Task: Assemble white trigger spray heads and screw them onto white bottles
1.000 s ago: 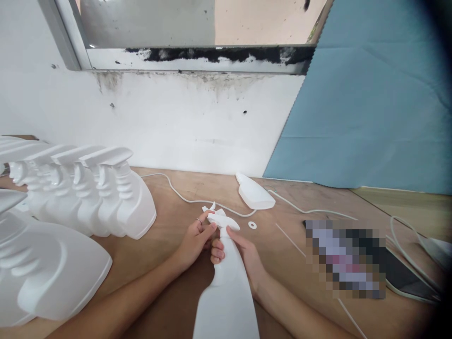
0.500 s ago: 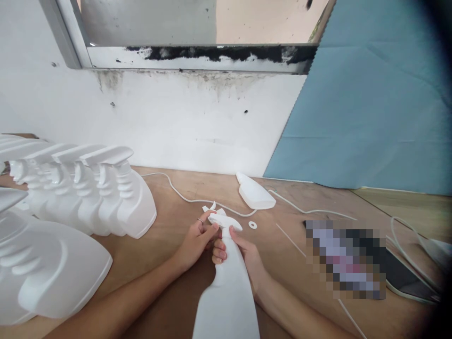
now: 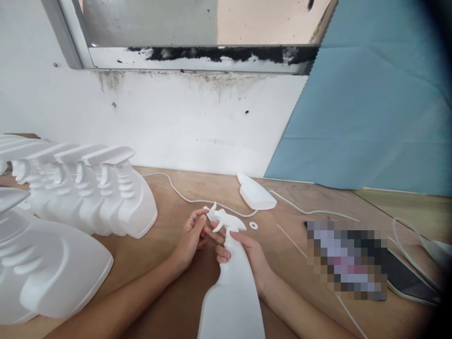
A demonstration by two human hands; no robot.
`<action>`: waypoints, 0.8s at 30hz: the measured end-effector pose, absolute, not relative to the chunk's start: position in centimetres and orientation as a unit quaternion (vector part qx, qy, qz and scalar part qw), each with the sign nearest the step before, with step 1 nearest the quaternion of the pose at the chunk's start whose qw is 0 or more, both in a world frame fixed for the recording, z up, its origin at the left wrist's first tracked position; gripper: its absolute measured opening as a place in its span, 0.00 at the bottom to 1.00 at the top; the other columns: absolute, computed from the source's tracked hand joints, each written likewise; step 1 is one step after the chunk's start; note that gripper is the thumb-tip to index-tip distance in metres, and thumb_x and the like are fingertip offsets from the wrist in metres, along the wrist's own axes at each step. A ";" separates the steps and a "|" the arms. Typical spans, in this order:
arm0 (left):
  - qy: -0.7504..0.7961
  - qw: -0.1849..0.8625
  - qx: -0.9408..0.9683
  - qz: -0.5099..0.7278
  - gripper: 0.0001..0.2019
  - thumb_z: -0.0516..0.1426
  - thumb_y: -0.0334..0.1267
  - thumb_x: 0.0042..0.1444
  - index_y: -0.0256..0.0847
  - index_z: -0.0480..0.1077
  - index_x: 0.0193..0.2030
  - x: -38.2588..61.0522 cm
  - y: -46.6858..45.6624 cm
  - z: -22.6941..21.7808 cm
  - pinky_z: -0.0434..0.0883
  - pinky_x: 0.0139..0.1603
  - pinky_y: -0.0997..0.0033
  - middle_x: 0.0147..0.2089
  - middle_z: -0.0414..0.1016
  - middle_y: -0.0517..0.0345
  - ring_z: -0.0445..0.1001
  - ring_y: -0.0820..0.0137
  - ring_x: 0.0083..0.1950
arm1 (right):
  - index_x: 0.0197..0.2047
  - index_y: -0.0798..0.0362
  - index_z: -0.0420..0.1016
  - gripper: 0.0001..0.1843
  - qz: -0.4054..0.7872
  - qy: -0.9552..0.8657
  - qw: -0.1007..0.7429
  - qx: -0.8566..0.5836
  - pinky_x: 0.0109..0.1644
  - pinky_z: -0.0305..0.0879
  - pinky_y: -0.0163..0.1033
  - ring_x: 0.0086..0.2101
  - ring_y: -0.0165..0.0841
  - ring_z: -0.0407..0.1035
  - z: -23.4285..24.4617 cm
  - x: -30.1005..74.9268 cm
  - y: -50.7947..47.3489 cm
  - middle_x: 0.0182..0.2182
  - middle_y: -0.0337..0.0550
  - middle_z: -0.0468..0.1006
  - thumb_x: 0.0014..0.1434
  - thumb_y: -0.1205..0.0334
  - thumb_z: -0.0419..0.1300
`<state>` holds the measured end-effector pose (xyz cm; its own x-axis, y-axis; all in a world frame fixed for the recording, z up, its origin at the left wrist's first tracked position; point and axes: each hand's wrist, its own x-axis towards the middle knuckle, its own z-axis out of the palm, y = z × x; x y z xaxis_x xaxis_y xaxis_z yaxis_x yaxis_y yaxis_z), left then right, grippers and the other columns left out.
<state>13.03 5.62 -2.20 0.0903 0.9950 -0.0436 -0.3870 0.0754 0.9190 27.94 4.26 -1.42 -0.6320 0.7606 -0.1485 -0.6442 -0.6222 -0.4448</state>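
Note:
A white spray bottle points away from me, its wide body toward the bottom edge. My right hand is wrapped round its neck, thumb along the right side and fingertips showing on the left. The white trigger head sits on the neck with its trigger hanging down on the left. Beside the head, my left hand, with a ring on one finger, has its thumb and forefinger apart and holds nothing I can see. Small white pieces show just beyond its forefinger; whether it touches them I cannot tell.
Several white spray bottles stand in rows at the left. Another white bottle lies near the wall by a white cable. A white washer, a thin white tube and a phone with a blurred screen lie at the right.
My left hand has drawn back a little to the left from the trigger head, and its fingers have loosened. The trigger now shows. The bottle has shifted slightly right in my right hand.

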 end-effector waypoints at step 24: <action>0.364 0.581 0.629 0.366 0.40 0.58 0.51 0.54 0.47 0.42 0.68 11.3 -2.2 -1.1 0.69 0.41 0.69 0.43 0.72 0.53 0.72 0.65 0.41 | 0.41 0.55 0.73 0.17 0.843 -0.230 0.419 -0.246 0.30 0.62 0.37 0.24 0.34 0.67 -1.6 28.2 3.2 0.24 0.44 0.74 0.59 0.52 0.52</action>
<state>11.33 -2.18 -1.11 0.4665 0.8838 0.0370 0.0322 -0.0588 0.9978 28.23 3.22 -1.59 -0.5272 0.8199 -0.2231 -0.5937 -0.5432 -0.5936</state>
